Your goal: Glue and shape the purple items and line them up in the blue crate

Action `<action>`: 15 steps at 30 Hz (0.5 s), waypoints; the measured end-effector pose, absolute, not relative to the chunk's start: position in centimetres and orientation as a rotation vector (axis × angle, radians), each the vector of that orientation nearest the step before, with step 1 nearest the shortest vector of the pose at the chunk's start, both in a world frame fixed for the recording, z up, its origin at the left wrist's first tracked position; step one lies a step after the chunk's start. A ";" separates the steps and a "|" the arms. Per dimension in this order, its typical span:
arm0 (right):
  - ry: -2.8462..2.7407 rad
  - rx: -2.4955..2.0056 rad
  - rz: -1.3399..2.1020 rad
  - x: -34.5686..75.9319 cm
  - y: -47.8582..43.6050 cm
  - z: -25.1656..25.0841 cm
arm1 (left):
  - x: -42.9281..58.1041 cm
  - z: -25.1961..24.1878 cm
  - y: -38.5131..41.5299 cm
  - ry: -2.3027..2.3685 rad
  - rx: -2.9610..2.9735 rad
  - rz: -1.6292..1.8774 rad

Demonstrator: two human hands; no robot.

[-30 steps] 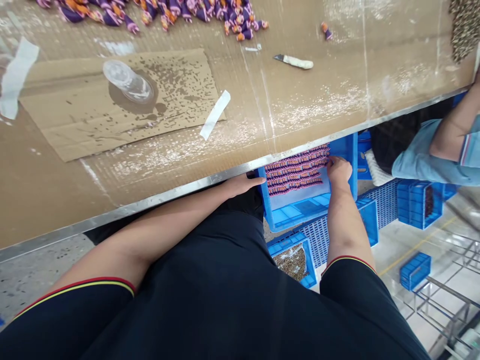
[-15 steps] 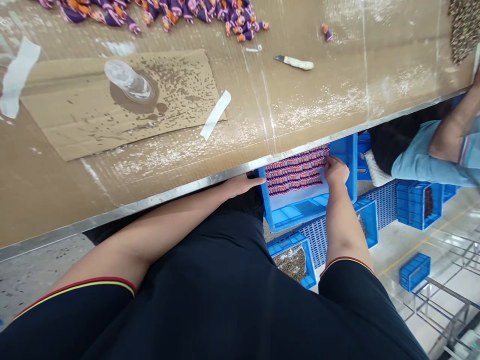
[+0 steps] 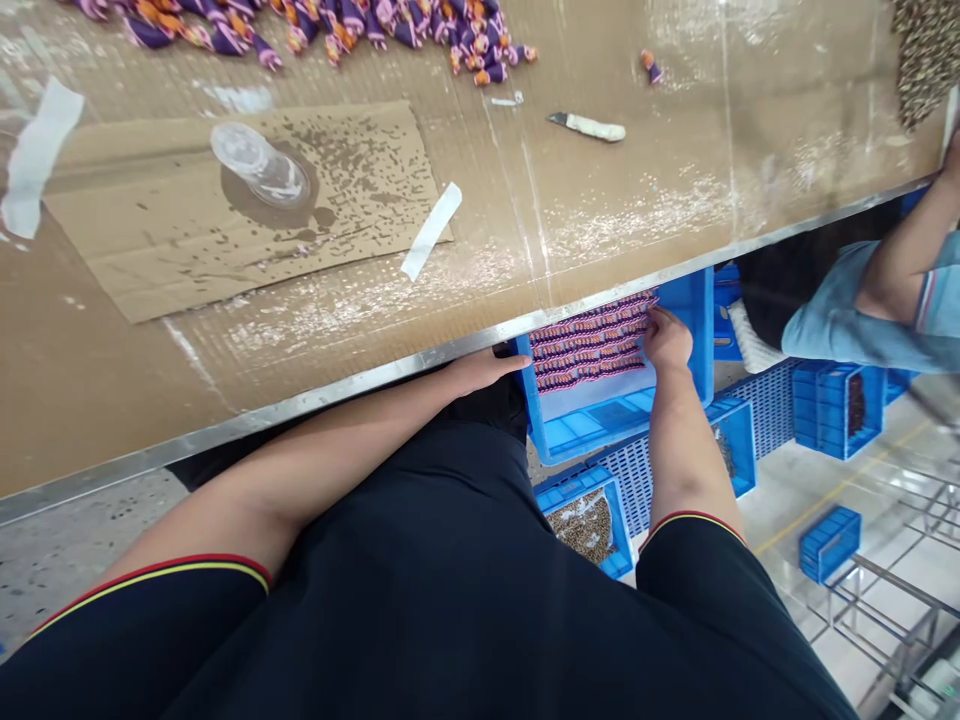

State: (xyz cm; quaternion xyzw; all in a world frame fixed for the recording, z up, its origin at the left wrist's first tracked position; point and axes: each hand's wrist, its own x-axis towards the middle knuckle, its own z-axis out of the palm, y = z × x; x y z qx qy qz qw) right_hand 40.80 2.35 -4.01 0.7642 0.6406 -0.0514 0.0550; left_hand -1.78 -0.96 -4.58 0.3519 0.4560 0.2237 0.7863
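The left grip has its thumb at the nine-o'clock wall of the blue crate, beside the bench edge; its other fingers are hidden, so I cannot tell if it holds. Towards three o'clock, inside the crate, lie the rows of purple-and-orange pieces, long axis nearly from nine to three. The right grip is nearer, with them at its nine o'clock; its fingers are bent together, but whether around one piece, I cannot tell.
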 end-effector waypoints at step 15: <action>1.792 2.589 -0.173 40.0 0.6 -1.7 | -1.9 -4.1 -0.7 1.055 0.670 0.508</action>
